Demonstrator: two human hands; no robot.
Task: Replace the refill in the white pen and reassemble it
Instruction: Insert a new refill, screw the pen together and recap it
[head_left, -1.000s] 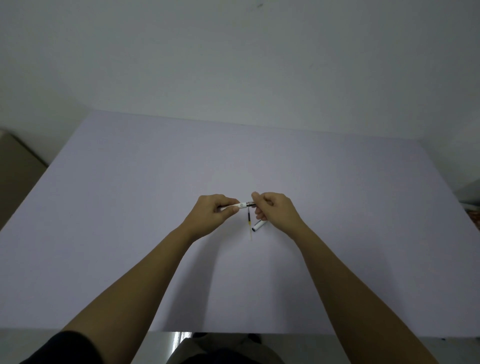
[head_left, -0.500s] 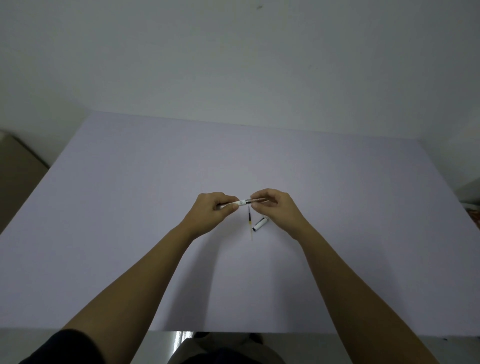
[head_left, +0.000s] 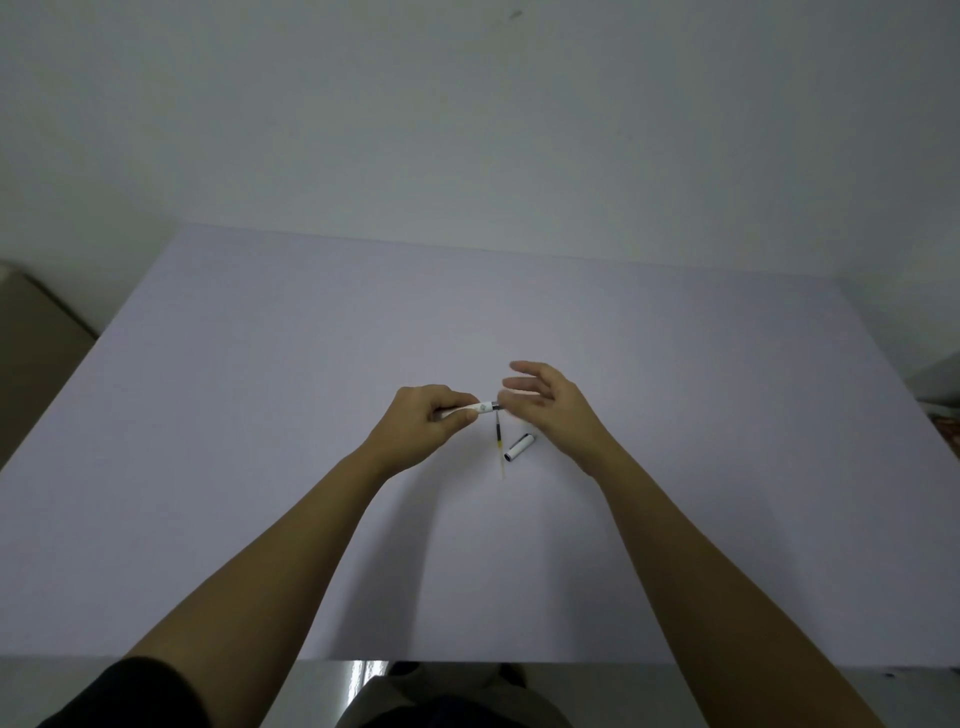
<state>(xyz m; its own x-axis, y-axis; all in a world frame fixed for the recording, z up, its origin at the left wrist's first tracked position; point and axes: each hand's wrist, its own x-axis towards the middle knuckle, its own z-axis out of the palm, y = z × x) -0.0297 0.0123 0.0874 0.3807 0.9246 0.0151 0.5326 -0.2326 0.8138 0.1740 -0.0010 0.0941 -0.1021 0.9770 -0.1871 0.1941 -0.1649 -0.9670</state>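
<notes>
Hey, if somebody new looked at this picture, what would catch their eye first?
Two bare arms reach to the middle of a wide pale table. The left hand pinches a white pen barrel, while the right hand hangs open beside its tip. Just below lie a thin refill and a white pen cap.

you see two hands: left hand, right hand. one white pen barrel. one refill on table. one white cap. one table.
</notes>
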